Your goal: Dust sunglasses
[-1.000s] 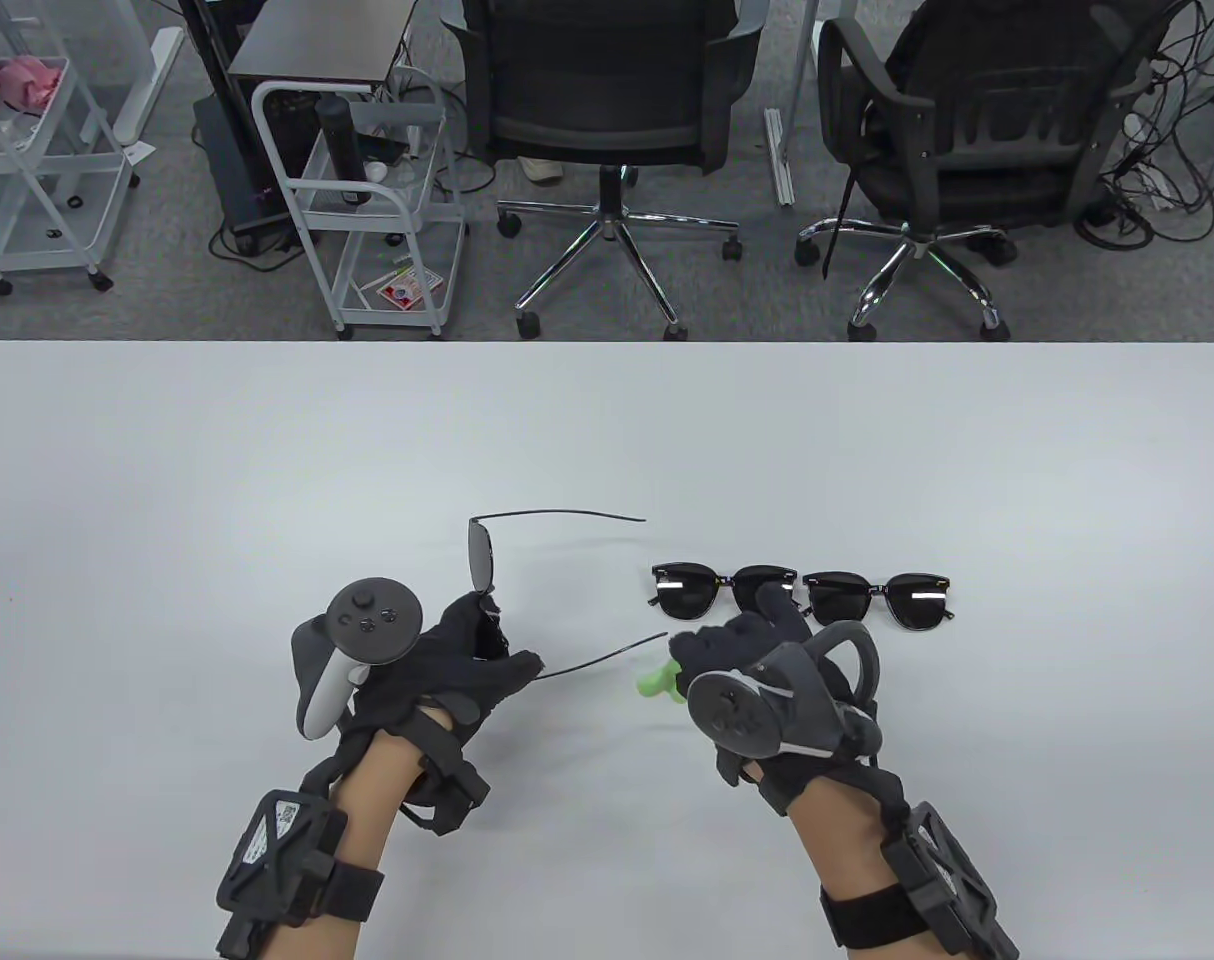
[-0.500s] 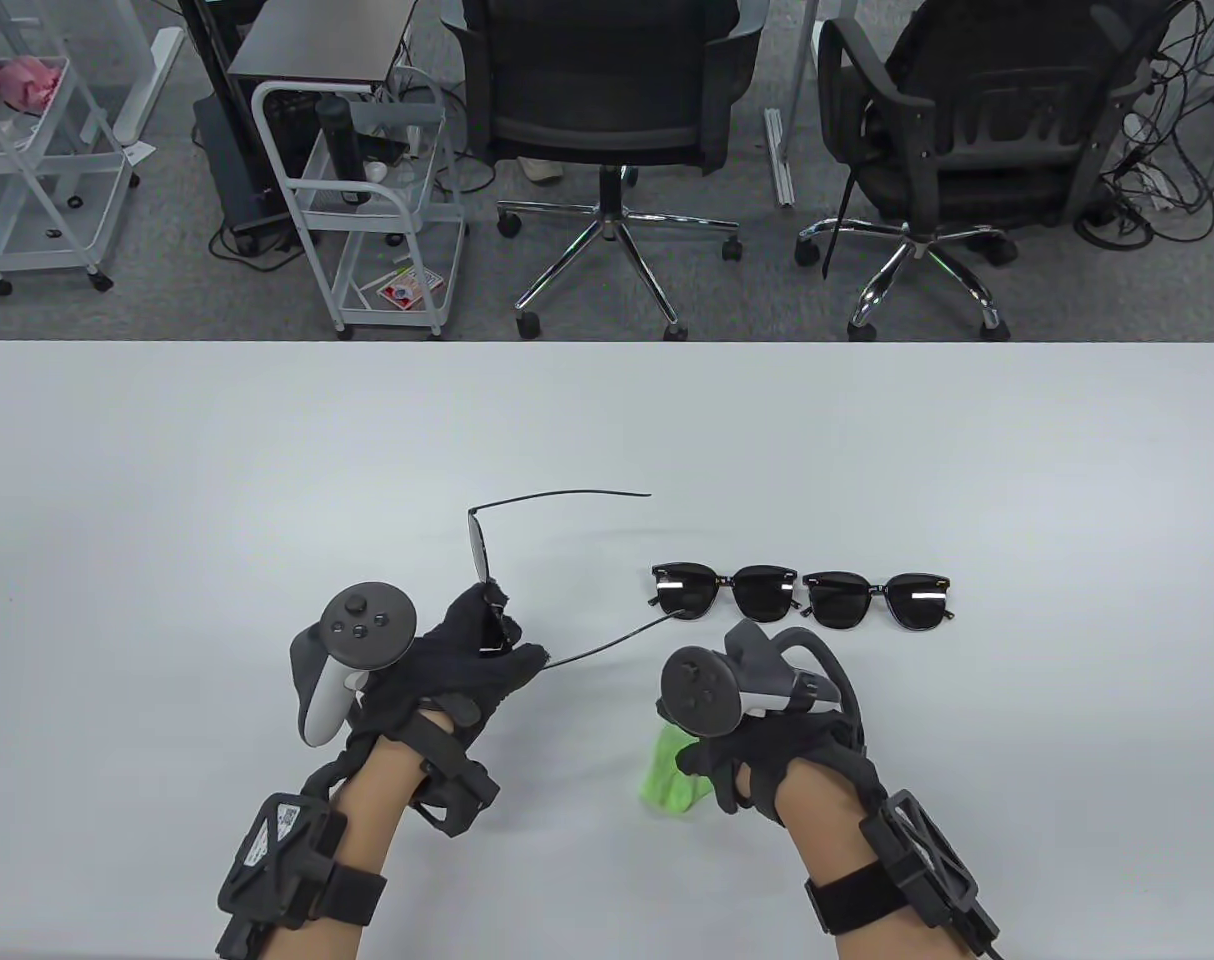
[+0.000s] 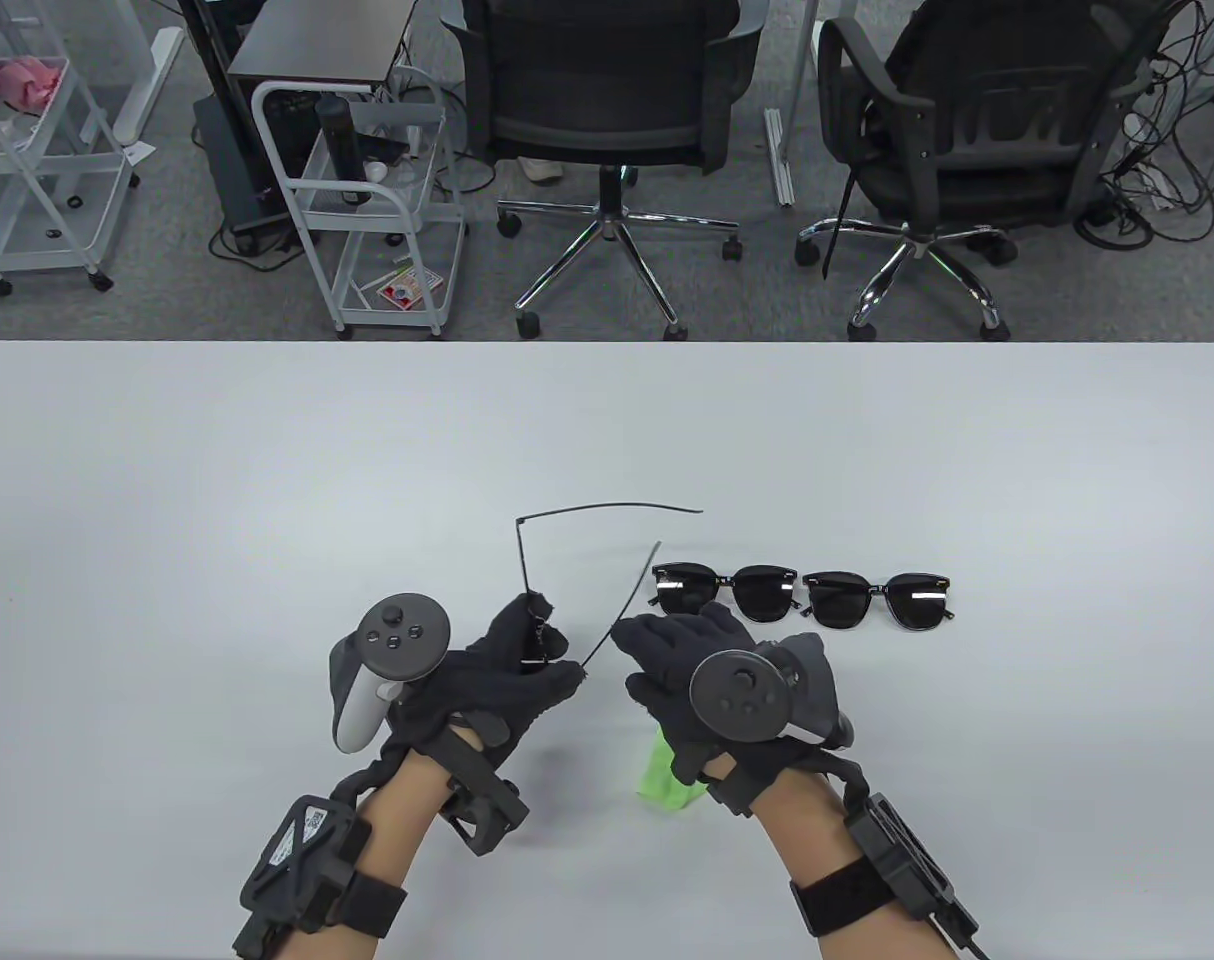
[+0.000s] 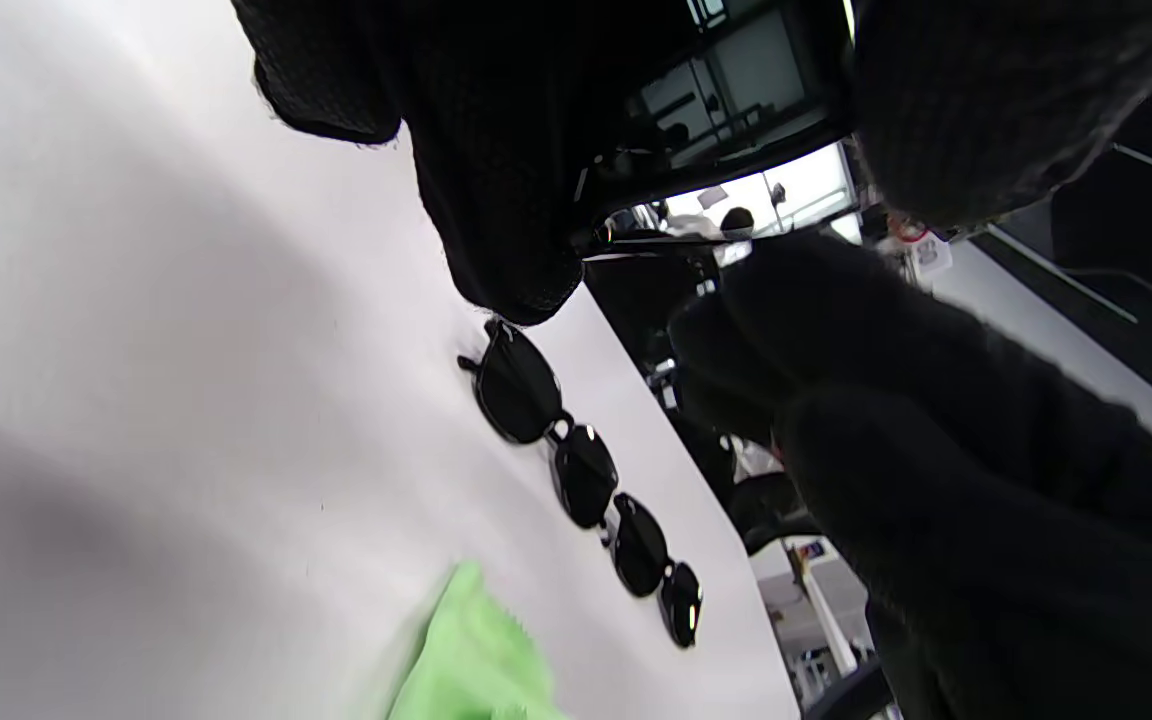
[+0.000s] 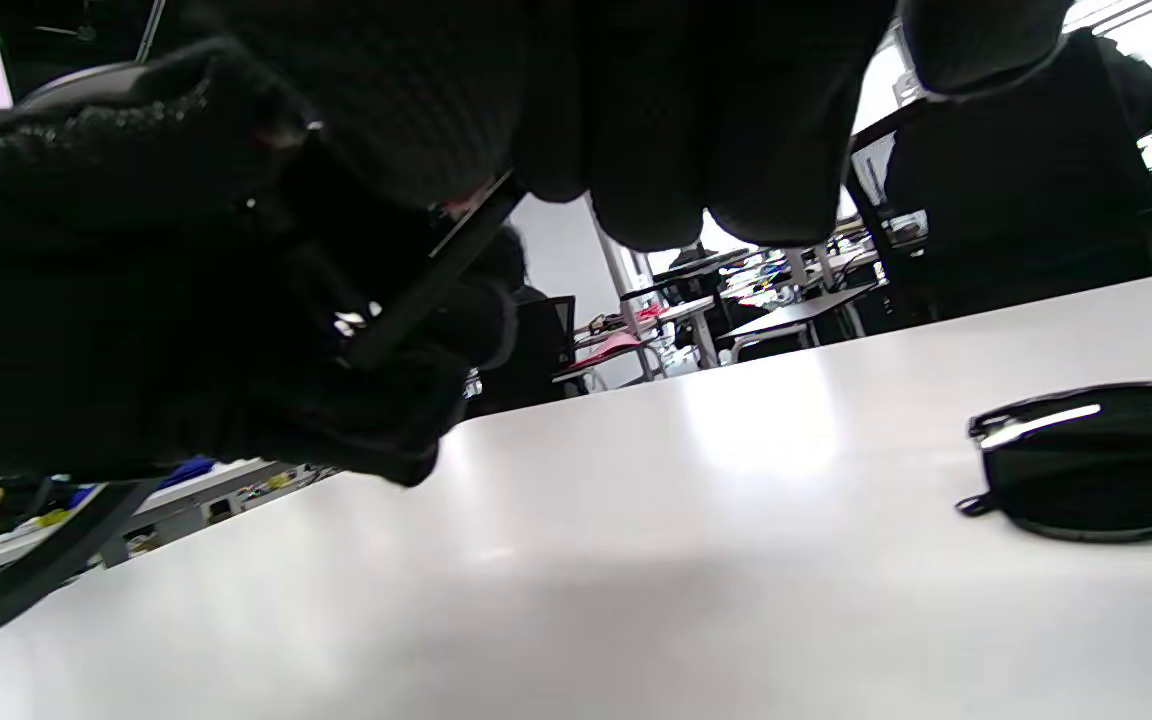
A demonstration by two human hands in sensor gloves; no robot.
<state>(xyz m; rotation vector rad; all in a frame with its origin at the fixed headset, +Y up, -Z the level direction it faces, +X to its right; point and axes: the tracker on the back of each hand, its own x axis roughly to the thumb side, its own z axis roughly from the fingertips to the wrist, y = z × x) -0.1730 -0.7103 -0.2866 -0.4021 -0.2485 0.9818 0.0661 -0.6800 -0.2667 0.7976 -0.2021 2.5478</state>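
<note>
My left hand (image 3: 552, 640) pinches a thin-framed pair of sunglasses (image 3: 520, 555) by the frame and holds it above the table, edge-on, with both temples pointing right. Its lens shows in the left wrist view (image 4: 736, 100). My right hand (image 3: 629, 660) is open, its fingers spread right next to the near temple (image 5: 436, 285); I cannot tell whether they touch it. A green cloth (image 3: 667, 775) lies on the table, partly under my right wrist, and also shows in the left wrist view (image 4: 476, 660).
Two more black sunglasses lie folded side by side on the white table (image 3: 267, 450), one (image 3: 727, 590) just beyond my right hand, the other (image 3: 877, 598) to its right. Office chairs and carts stand past the far edge.
My right hand has let go of the green cloth, which now lies on the table, and moved left to the near temple. My left hand has shifted right and turned the glasses.
</note>
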